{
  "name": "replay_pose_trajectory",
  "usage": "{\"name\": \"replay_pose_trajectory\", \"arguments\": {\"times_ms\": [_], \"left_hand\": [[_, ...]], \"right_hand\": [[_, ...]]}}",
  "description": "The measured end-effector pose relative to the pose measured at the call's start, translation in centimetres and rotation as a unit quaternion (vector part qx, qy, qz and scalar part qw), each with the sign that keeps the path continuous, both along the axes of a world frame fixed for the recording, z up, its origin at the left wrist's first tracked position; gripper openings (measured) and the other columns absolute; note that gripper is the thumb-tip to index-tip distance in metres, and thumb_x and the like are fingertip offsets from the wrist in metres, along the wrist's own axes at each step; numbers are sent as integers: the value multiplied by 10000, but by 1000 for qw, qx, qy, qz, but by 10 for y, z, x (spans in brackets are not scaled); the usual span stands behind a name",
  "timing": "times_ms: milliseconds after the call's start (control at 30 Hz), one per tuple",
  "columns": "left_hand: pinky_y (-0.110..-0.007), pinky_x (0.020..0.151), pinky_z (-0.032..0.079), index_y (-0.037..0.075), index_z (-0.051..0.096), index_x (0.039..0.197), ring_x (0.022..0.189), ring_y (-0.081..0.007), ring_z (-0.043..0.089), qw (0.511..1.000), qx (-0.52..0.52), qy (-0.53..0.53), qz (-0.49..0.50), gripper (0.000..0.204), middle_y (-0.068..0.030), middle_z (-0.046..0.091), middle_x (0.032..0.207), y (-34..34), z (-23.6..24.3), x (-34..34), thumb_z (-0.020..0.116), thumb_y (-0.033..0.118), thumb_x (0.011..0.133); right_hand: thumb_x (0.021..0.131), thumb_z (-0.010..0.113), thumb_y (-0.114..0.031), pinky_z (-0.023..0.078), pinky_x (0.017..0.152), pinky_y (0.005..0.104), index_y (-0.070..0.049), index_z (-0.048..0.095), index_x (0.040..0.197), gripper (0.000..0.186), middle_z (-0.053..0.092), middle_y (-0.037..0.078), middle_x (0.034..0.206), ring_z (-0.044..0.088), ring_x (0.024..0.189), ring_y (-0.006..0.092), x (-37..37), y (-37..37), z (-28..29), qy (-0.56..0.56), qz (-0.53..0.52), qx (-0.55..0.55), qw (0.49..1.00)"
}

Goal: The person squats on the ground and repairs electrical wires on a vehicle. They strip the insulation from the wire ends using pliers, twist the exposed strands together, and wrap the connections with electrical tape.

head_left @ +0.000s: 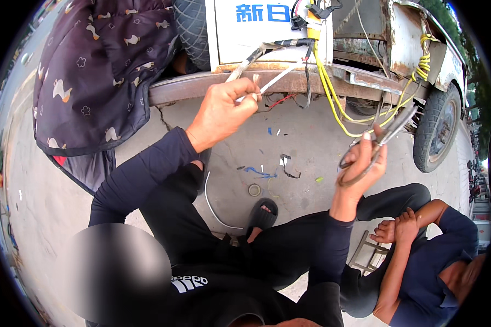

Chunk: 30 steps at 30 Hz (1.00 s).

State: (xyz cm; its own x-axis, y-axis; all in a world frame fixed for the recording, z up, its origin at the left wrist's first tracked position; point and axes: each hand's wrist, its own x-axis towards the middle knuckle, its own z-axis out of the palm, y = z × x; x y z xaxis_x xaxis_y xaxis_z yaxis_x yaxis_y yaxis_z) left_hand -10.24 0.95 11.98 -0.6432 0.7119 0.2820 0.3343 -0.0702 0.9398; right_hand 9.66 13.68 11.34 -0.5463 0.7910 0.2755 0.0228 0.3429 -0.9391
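My left hand (226,111) pinches a thin white tube (281,76) between thumb and fingers. From there the tube slants up to the dark wires by the vehicle's white panel. A black-wrapped cable (275,44) bends just above that hand. My right hand (363,163) is closed round a pair of metal scissors (390,131), its blades parted and pointing up toward the vehicle. Yellow wires (333,98) hang in a long loop behind the scissors, running from a yellow-taped bundle (313,30) to a coil (423,62) at the right.
A rusty frame rail (185,87) crosses ahead, with a wheel (439,128) at the right. A dark quilted cover (101,71) hangs at the left. Tape roll (254,189), wire scraps (256,172) and a white strip (215,210) lie on the ground. Another person (425,256) sits close at right, arms crossed.
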Motion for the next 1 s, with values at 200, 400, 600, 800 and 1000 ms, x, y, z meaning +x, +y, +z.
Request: {"name": "replay_pose_trajectory", "arguments": {"times_ms": [200,400,600,800,1000], "left_hand": [[-207,652,366,1,656,972,739,-28,439,998,34,-21,-39,147,46,573,815,16,17,2,543,94,956],[-218,654,381,-1,676,970,722,-36,454,995,33,-65,-72,192,46,586,819,13,9,-2,553,147,967],[-238,662,407,-14,689,971,712,-45,470,988,1,-96,-121,222,23,606,886,10,13,-2,570,172,966],[-243,705,437,-39,690,953,760,-44,498,992,-65,-42,-98,238,3,642,885,-8,4,-11,573,168,964],[-260,757,484,-40,677,975,821,-65,559,993,4,-35,-109,171,-3,679,863,-8,-7,-18,584,89,913]], "right_hand": [[907,704,-43,403,623,172,52,603,1246,366,537,-72,782,473,686,13,13,-39,-43,-32,78,-144,986],[840,739,-350,527,698,464,0,620,913,377,678,217,764,689,756,385,36,-109,-253,-392,61,-57,916],[844,697,-329,542,806,503,-27,633,1031,361,687,247,989,673,925,429,56,-142,-351,-571,187,0,800],[856,671,-36,546,742,394,-7,588,1234,388,669,159,1113,672,919,302,-27,-69,-105,-87,93,43,991],[872,616,-119,489,907,415,-102,663,1171,304,640,65,1226,601,1125,211,-63,-11,17,-61,15,743,667]]}}
